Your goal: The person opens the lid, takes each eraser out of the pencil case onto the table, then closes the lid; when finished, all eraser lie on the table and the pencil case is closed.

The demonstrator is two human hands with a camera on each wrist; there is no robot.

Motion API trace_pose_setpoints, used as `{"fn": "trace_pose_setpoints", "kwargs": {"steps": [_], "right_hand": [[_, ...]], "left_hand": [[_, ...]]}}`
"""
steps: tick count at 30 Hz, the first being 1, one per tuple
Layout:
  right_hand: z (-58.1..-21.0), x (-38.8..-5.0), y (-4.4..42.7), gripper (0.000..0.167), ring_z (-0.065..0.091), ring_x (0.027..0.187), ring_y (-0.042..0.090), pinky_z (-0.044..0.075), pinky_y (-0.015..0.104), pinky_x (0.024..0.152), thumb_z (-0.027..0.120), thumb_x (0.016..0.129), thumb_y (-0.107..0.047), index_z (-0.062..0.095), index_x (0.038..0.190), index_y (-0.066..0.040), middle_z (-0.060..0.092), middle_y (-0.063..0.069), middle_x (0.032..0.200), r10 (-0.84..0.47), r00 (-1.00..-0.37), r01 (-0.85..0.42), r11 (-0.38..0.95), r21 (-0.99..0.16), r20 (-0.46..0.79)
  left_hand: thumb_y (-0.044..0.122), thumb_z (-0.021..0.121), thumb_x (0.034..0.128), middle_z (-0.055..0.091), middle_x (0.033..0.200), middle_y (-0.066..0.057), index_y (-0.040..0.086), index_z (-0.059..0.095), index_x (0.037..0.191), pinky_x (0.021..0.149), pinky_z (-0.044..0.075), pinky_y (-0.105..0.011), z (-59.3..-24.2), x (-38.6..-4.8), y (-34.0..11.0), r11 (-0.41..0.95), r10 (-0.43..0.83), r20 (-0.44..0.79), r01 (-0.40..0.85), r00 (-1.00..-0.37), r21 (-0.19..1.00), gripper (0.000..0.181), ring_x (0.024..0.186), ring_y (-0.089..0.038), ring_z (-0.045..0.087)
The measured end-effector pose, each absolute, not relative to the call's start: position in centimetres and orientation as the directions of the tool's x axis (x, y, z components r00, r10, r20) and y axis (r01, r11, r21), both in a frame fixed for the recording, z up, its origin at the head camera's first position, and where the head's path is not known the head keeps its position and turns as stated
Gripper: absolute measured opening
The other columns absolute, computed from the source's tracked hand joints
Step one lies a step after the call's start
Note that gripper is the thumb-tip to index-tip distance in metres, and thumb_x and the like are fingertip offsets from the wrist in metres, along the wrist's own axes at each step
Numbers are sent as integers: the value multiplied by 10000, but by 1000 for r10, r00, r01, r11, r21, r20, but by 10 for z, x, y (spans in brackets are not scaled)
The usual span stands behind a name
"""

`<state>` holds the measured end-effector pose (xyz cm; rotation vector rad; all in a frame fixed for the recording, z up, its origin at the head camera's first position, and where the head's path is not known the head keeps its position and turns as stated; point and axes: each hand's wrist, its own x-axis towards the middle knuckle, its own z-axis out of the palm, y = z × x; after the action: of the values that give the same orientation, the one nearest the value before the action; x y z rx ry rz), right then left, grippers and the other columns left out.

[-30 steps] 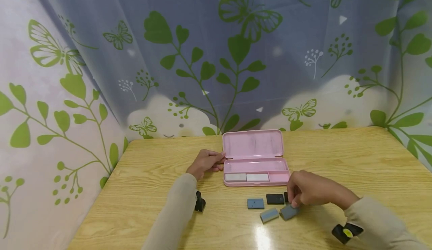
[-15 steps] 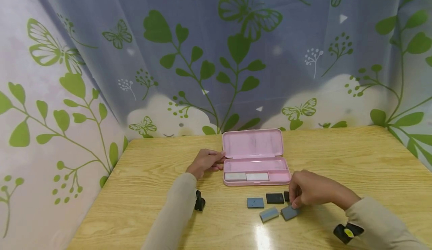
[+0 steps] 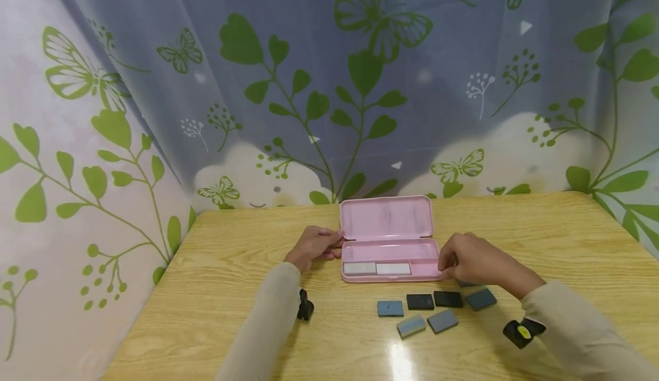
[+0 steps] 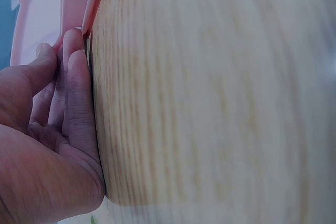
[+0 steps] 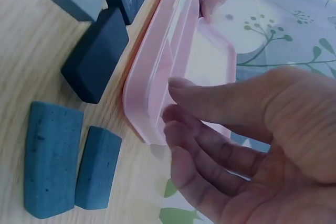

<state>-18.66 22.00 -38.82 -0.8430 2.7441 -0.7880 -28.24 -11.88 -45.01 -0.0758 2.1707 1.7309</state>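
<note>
An open pink case (image 3: 391, 278) lies on the wooden table, lid tilted back. Its front row holds a greyish block (image 3: 359, 268) and a white block (image 3: 393, 269); the right compartment shows pink. My left hand (image 3: 314, 247) pinches the case's left end near the hinge, thumb and index finger on its edge (image 4: 72, 3). At the opposite end, my right hand (image 3: 476, 261) has thumb and curled fingers around the end wall, fingertips partly hiding it (image 5: 139, 93). Below that hand lie a dark blue block (image 3: 481, 299) and another (image 5: 98, 166), mostly hidden in the head view.
In front of the case lie two black blocks (image 3: 420, 301) (image 3: 448, 299), a blue block (image 3: 390, 308), a grey-blue block (image 3: 442, 321) and a striped block (image 3: 411, 326). A patterned curtain (image 3: 288, 112) hangs behind the wooden table (image 3: 216, 312).
My right hand has left the grey-blue block and moved away from me to the case's right end, uncovering a black block and dark blue blocks. The left hand and case have stayed put.
</note>
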Motion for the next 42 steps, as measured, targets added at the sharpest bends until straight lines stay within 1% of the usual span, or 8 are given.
{"fn": "trace_pose_setpoints", "kwargs": {"steps": [5,11,16,20,24,30,35,42], "right_hand": [[-391,-196,217,25,617,669,95,552,316,594,782,867,-26,774,844,-29,702,-14,778,-513,-858,-430,738,-520,-18],[-396,-203,213,59,616,651,95,553,324,587,782,853,-14,786,818,-61,708,-14,762,-512,-859,-439,737,-514,-1],[-399,-207,206,79,622,674,112,559,335,603,771,824,26,788,825,-51,702,-12,772,-506,-862,-446,749,-490,12],[-397,-209,198,38,614,668,107,556,332,606,797,820,-3,783,822,-38,698,-17,763,-501,-866,-442,754,-486,11],[-397,-211,189,57,577,648,88,529,303,593,820,822,-38,777,792,-62,681,-40,737,-497,-867,-442,753,-488,19],[-397,-213,176,94,561,647,79,519,288,593,819,811,-12,768,763,-74,669,-50,710,-509,-860,-456,737,-499,35],[-400,-214,168,100,569,646,76,526,287,597,840,795,-29,765,751,-78,668,-55,699,-519,-854,-469,729,-498,44],[-404,-214,158,124,579,646,88,537,291,607,857,762,-24,748,728,-74,667,-35,693,-514,-857,-470,746,-471,41]], "left_hand": [[252,687,992,757,865,-52,-11,764,1100,547,551,-174,-450,-283,-119,252,188,-312,-262,-931,932,294,612,-68,674],[250,688,990,756,869,-53,-13,762,1101,543,551,-175,-448,-281,-119,252,181,-313,-264,-932,931,295,606,-63,669],[250,684,994,759,869,-56,-9,763,1107,542,551,-175,-448,-281,-119,254,180,-309,-260,-934,932,293,606,-62,670],[258,687,991,761,874,-59,-1,765,1105,545,550,-172,-448,-282,-120,259,184,-310,-258,-933,931,294,613,-63,675],[263,690,988,762,880,-59,2,766,1105,547,549,-170,-449,-282,-120,259,190,-307,-254,-933,932,297,618,-63,678],[254,686,992,760,867,-57,-3,768,1096,546,550,-172,-449,-282,-120,261,193,-305,-251,-932,932,289,615,-64,679],[250,685,993,757,860,-48,-7,765,1100,544,551,-173,-449,-282,-120,253,193,-308,-256,-932,933,290,616,-65,678],[257,692,988,757,861,-46,-5,768,1095,547,551,-172,-449,-282,-120,252,194,-308,-256,-932,933,293,614,-62,674]]}}
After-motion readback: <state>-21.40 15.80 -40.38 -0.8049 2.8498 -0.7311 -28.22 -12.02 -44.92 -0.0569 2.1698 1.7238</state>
